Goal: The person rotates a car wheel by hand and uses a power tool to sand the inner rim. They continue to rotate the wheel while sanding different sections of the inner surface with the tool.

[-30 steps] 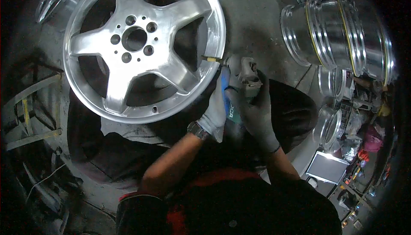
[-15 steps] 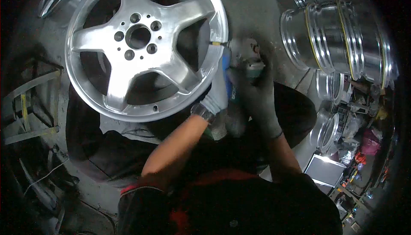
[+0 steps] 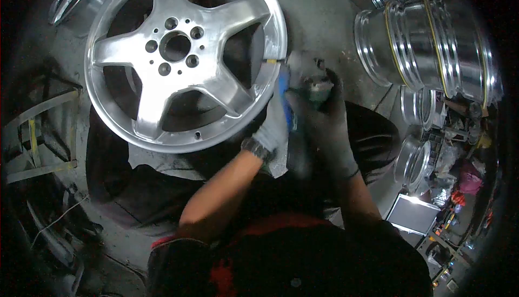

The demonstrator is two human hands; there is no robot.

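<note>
A bare-metal five-spoke alloy wheel point(image 3: 150, 94) leans face up at my lap. My left hand point(image 3: 273, 119), in a white and blue glove with a dark band at the wrist, is closed on the near side of a grinder by the wheel's right edge. My right hand point(image 3: 334, 129), in a grey glove and blurred, wraps the body of this grinder point(image 3: 306, 65), which has a grey metal head and a greenish body. Its thin spindle, with a yellow band point(image 3: 272, 60), reaches left over the rim's inner lip.
Several polished wheel barrels point(image 3: 413, 45) lie stacked on their sides at the right. Smaller rims point(image 3: 413, 162), a bright flat lamp panel point(image 3: 412, 214) and mixed clutter sit below them. A metal frame point(image 3: 40, 134) stands at the left, with a cable point(image 3: 59, 218) nearby.
The grinder's head and spindle have shifted slightly down along the rim, with both hands still on it. The wheel stays nearly in place.
</note>
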